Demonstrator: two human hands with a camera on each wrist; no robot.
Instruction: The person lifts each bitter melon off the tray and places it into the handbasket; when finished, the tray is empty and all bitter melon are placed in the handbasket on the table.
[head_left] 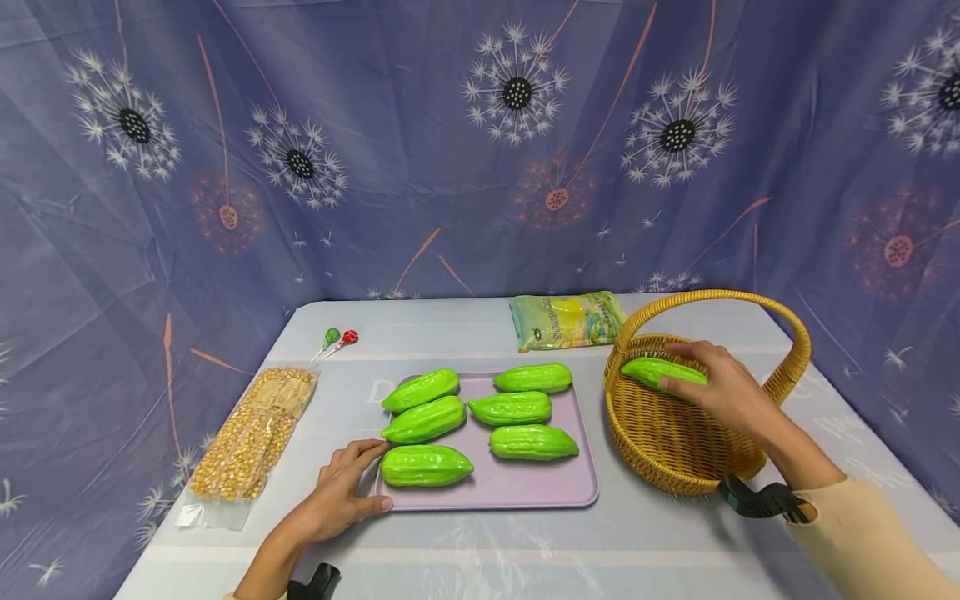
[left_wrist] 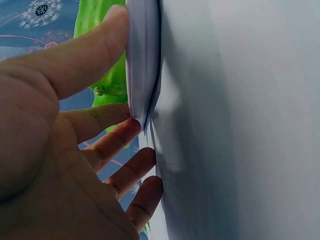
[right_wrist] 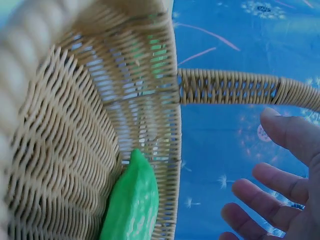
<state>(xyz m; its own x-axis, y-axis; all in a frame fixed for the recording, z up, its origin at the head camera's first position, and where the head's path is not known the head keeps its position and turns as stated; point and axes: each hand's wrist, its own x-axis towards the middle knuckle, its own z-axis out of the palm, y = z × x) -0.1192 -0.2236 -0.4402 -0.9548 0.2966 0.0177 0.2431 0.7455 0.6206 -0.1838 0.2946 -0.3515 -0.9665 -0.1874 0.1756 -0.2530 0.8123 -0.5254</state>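
A glossy, ridged green gourd [head_left: 651, 368] lies in the woven basket [head_left: 667, 425], at nine o'clock from the loosely spread right hand [head_left: 717, 387]. The left hand [head_left: 341, 487], fingers extended, touches the smooth tray [head_left: 517, 485] at eight o'clock.

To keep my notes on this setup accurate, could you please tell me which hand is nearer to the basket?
Right. The right hand is over the basket; the left hand is well to its left, touching the left edge of the tray.
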